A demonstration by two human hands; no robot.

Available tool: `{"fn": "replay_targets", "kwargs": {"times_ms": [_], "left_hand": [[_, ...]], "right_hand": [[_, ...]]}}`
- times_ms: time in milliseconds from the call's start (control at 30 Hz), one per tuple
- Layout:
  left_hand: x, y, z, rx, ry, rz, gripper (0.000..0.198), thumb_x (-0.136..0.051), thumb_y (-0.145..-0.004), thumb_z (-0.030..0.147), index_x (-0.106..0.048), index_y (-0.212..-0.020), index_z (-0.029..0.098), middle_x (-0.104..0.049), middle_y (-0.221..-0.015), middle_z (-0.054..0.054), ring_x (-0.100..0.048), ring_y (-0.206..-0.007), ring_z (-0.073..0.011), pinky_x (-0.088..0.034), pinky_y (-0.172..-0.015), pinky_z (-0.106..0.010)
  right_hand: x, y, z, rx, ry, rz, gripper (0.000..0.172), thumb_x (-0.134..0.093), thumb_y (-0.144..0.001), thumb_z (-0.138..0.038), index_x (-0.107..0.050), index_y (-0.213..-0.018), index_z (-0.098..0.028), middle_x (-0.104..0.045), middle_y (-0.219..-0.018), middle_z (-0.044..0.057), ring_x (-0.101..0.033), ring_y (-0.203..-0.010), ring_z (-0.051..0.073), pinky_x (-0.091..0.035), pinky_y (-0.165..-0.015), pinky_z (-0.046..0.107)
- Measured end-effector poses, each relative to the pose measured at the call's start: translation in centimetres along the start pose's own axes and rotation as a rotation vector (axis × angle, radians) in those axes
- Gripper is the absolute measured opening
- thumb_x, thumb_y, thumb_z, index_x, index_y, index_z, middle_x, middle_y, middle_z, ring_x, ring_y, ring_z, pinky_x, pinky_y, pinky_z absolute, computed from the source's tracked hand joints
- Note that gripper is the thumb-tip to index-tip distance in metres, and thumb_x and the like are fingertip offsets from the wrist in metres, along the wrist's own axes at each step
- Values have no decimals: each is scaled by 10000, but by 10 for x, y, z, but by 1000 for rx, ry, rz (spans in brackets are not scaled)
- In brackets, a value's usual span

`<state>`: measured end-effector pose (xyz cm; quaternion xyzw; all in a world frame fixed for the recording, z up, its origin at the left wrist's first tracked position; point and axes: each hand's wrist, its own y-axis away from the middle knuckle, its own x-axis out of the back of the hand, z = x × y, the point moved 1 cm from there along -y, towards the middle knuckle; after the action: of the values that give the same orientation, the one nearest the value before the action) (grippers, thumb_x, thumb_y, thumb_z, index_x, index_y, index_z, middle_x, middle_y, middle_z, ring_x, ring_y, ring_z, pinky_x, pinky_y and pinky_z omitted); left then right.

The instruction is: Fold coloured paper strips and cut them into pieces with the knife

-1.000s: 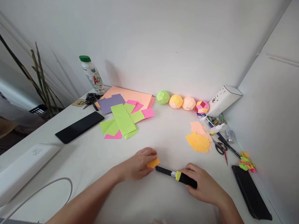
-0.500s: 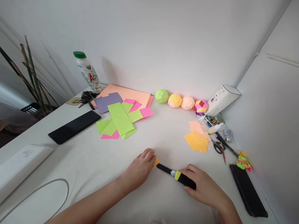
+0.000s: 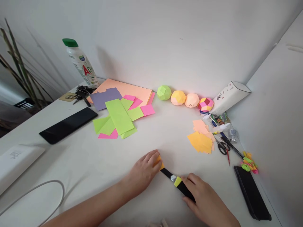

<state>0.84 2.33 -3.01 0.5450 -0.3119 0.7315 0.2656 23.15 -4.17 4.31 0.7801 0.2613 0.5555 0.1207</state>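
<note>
My left hand (image 3: 143, 171) lies with curled fingers pressed down on a small orange paper piece (image 3: 160, 163) on the white table (image 3: 78, 157). Only an edge of the paper shows past the fingertips. My right hand (image 3: 205, 200) grips a black utility knife with a yellow slider (image 3: 178, 183), and the knife's tip touches the paper beside my left fingers. A pile of orange and peach paper squares (image 3: 201, 140) lies behind my right hand.
Green, pink, purple and peach sheets (image 3: 119, 108) lie at the back left beside a black phone (image 3: 65, 125), keys and a bottle (image 3: 80, 63). Several paper balls (image 3: 184, 99) line the wall. Scissors (image 3: 222, 147), pens and a black case (image 3: 252, 192) sit right.
The view shifted left and up a little. My right hand swung the knife to a steeper angle toward me, and my left hand covered more of the orange paper.
</note>
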Motion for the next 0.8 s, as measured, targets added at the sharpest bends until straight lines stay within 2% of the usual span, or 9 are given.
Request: {"fn": "replay_targets", "kwargs": {"times_ms": [167, 400, 567, 800], "left_hand": [[1, 1, -1, 1, 1, -32, 294, -455, -786, -20, -504, -1009, 166, -481, -1311, -178, -436, -1274, -310, -464, -965, -434], [0, 2, -1, 47, -29, -77, 340, -479, -741, -56, -478, -976, 190, -420, -1344, -176, -391, -1303, -330, -517, -884, -405], [-4, 3, -1, 57, -24, -54, 322, -497, -745, -41, -463, -954, 202, -407, -1350, -149, -359, -1321, -319, -524, -879, -398], [-5, 5, -1, 72, 35, -27, 285, -473, -762, -37, -441, -924, 195, -406, -1374, -190, -343, -1340, -339, -508, -893, -437]], "right_hand": [[-7, -2, -2, 49, 49, 45, 496, -529, -791, -117, -520, -1281, -191, -568, -1142, 120, -583, -982, 259, -515, -844, 407], [-10, -3, -1, 96, 82, 111, 490, -523, -786, -102, -531, -1273, -158, -584, -1103, 128, -598, -955, 267, -542, -805, 420], [-7, -2, 2, 103, 95, 103, 492, -512, -782, -90, -535, -1268, -157, -586, -1115, 133, -600, -962, 267, -552, -788, 416], [-10, -5, 4, 146, 103, 168, 486, -505, -784, -94, -533, -1262, -177, -597, -1093, 125, -601, -945, 256, -553, -768, 388]]}}
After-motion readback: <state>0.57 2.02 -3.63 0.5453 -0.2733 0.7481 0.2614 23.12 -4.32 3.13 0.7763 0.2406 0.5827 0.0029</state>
